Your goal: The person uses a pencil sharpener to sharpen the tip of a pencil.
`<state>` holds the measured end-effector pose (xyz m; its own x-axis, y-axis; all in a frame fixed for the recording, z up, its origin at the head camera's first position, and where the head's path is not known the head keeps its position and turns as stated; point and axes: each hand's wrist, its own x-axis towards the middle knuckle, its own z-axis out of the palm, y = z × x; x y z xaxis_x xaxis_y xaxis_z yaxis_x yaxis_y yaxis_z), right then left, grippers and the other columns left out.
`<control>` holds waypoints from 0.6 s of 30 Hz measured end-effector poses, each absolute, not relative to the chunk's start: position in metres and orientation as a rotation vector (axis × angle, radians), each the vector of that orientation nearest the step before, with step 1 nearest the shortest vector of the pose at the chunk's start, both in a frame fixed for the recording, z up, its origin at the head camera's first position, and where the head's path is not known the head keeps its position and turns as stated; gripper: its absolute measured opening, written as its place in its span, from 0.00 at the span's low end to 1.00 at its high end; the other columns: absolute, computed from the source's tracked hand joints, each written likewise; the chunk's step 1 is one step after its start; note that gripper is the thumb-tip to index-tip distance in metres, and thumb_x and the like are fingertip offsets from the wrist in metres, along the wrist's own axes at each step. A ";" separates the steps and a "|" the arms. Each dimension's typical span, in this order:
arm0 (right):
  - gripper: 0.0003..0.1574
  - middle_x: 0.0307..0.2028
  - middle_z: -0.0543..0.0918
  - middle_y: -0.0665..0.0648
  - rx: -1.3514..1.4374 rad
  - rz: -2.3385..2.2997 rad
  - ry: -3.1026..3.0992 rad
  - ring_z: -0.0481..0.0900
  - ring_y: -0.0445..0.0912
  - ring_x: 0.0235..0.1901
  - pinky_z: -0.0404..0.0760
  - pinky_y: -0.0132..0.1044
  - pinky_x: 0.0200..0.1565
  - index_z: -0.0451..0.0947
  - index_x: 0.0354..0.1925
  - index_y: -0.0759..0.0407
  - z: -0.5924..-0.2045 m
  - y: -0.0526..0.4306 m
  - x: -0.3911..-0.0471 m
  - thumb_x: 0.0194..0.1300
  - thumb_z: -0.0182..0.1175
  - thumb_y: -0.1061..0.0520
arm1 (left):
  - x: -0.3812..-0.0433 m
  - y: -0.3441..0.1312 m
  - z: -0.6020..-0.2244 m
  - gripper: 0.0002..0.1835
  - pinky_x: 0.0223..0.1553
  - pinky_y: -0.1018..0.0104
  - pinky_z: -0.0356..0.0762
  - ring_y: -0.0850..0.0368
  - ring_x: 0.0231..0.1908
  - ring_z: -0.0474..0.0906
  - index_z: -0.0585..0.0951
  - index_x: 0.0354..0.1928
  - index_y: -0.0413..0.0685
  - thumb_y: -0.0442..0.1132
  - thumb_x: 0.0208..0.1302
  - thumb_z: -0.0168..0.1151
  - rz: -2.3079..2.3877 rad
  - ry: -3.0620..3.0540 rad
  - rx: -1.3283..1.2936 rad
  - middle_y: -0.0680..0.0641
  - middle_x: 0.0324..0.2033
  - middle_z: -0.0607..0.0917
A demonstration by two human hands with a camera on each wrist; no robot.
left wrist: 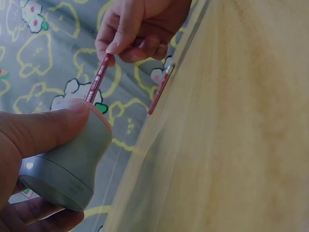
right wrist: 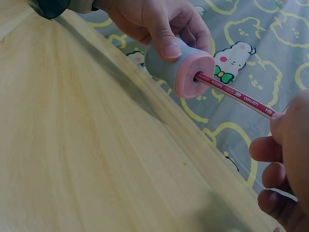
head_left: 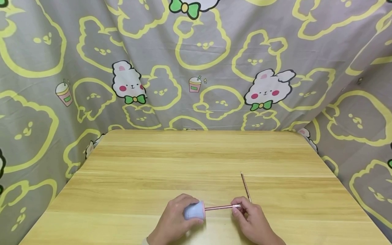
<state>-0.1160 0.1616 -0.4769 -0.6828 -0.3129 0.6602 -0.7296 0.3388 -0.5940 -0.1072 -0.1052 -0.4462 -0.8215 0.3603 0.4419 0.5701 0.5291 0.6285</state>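
Observation:
My left hand (head_left: 176, 217) grips a light blue pencil sharpener (head_left: 193, 211) with a pink face, held on its side just above the table. A dark red pencil (head_left: 218, 207) has its far end inside the hole in the pink face (right wrist: 187, 86). At the pencil's other end, my right hand (head_left: 251, 217) pinches it between thumb and fingertips. The pencil tip is hidden inside the sharpener. A second red pencil (head_left: 245, 186) lies on the table just beyond my right hand, and in the left wrist view this lying pencil (left wrist: 160, 92) shows near the table edge.
The wood-grain table (head_left: 137, 170) spreads out in front of both hands. Grey curtain cloth (head_left: 159, 51) with yellow outlines and white cartoon animals hangs behind it and along both sides.

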 end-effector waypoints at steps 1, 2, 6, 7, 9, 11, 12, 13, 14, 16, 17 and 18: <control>0.23 0.19 0.74 0.48 0.923 1.305 -2.167 0.64 0.29 0.19 0.65 0.20 0.18 0.73 0.39 0.61 -0.476 0.162 -0.116 0.50 0.60 0.83 | -0.107 -0.105 -0.446 0.22 0.32 0.71 0.78 0.61 0.38 0.78 0.82 0.44 0.46 0.45 0.48 0.77 -1.173 -2.512 -0.783 0.53 0.41 0.82; 0.23 0.19 0.75 0.48 0.929 1.312 -2.160 0.64 0.30 0.19 0.64 0.20 0.18 0.72 0.39 0.62 -0.476 0.161 -0.116 0.49 0.59 0.83 | -0.107 -0.105 -0.446 0.22 0.32 0.71 0.78 0.61 0.38 0.78 0.82 0.44 0.46 0.45 0.47 0.77 -1.172 -2.512 -0.783 0.53 0.41 0.82; 0.23 0.19 0.75 0.49 0.941 1.332 -2.137 0.62 0.30 0.17 0.62 0.19 0.17 0.71 0.38 0.64 -0.472 0.160 -0.115 0.49 0.58 0.84 | -0.107 -0.105 -0.446 0.22 0.32 0.71 0.78 0.60 0.38 0.78 0.82 0.44 0.46 0.45 0.47 0.77 -1.165 -2.515 -0.781 0.53 0.41 0.82; 0.23 0.19 0.74 0.49 0.940 1.332 -2.133 0.62 0.30 0.17 0.62 0.19 0.17 0.70 0.37 0.64 -0.471 0.160 -0.115 0.48 0.58 0.84 | -0.107 -0.105 -0.446 0.22 0.32 0.71 0.78 0.60 0.38 0.78 0.82 0.44 0.46 0.45 0.47 0.77 -1.164 -2.515 -0.781 0.53 0.41 0.82; 0.23 0.18 0.73 0.49 0.927 1.327 -2.143 0.61 0.30 0.17 0.61 0.18 0.17 0.70 0.36 0.63 -0.471 0.159 -0.115 0.49 0.58 0.84 | -0.107 -0.105 -0.445 0.22 0.33 0.71 0.78 0.60 0.38 0.78 0.82 0.44 0.46 0.44 0.47 0.78 -1.165 -2.520 -0.778 0.53 0.41 0.82; 0.23 0.17 0.72 0.48 0.907 1.308 -2.157 0.60 0.29 0.18 0.60 0.18 0.18 0.71 0.36 0.60 -0.473 0.159 -0.115 0.49 0.59 0.83 | -0.107 -0.105 -0.446 0.22 0.33 0.71 0.78 0.59 0.38 0.78 0.82 0.44 0.46 0.44 0.47 0.78 -1.168 -2.522 -0.777 0.53 0.41 0.83; 0.23 0.17 0.71 0.46 0.897 1.295 -2.162 0.59 0.28 0.18 0.60 0.18 0.18 0.71 0.35 0.59 -0.474 0.160 -0.115 0.50 0.59 0.82 | -0.107 -0.105 -0.446 0.22 0.33 0.71 0.78 0.59 0.38 0.78 0.82 0.44 0.46 0.44 0.46 0.78 -1.169 -2.521 -0.776 0.53 0.41 0.83; 0.23 0.17 0.71 0.46 0.887 1.285 -2.169 0.60 0.28 0.19 0.60 0.18 0.18 0.71 0.35 0.57 -0.475 0.160 -0.115 0.51 0.60 0.81 | -0.107 -0.105 -0.446 0.22 0.33 0.71 0.78 0.59 0.38 0.78 0.82 0.44 0.46 0.44 0.46 0.78 -1.170 -2.521 -0.775 0.53 0.41 0.83; 0.22 0.17 0.71 0.45 0.875 1.278 -2.178 0.60 0.27 0.19 0.60 0.18 0.18 0.72 0.34 0.56 -0.476 0.160 -0.115 0.52 0.60 0.80 | -0.107 -0.105 -0.446 0.22 0.33 0.71 0.78 0.59 0.38 0.78 0.82 0.44 0.46 0.44 0.46 0.78 -1.172 -2.522 -0.775 0.53 0.41 0.83; 0.21 0.17 0.70 0.42 0.865 1.263 -2.181 0.59 0.27 0.19 0.61 0.19 0.18 0.72 0.32 0.54 -0.476 0.161 -0.116 0.53 0.61 0.78 | -0.107 -0.105 -0.446 0.22 0.33 0.71 0.78 0.60 0.38 0.78 0.82 0.44 0.46 0.44 0.46 0.78 -1.176 -2.521 -0.775 0.53 0.41 0.83; 0.20 0.17 0.69 0.41 0.856 1.258 -2.184 0.59 0.26 0.19 0.60 0.19 0.17 0.72 0.31 0.52 -0.476 0.161 -0.115 0.55 0.61 0.77 | -0.107 -0.105 -0.446 0.22 0.33 0.71 0.78 0.60 0.38 0.78 0.82 0.44 0.46 0.44 0.46 0.78 -1.177 -2.521 -0.775 0.53 0.41 0.83; 0.19 0.17 0.68 0.40 0.850 1.257 -2.186 0.59 0.26 0.19 0.60 0.19 0.17 0.73 0.29 0.51 -0.475 0.161 -0.115 0.56 0.61 0.76 | -0.107 -0.105 -0.446 0.22 0.33 0.71 0.78 0.60 0.38 0.78 0.82 0.44 0.46 0.43 0.46 0.78 -1.180 -2.523 -0.775 0.53 0.41 0.83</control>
<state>-0.1153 0.1613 -0.4755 -0.6941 -0.2767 0.6646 -0.7135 0.3866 -0.5843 -0.1067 -0.1046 -0.4456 -0.8274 0.3592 0.4317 0.5616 0.5309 0.6347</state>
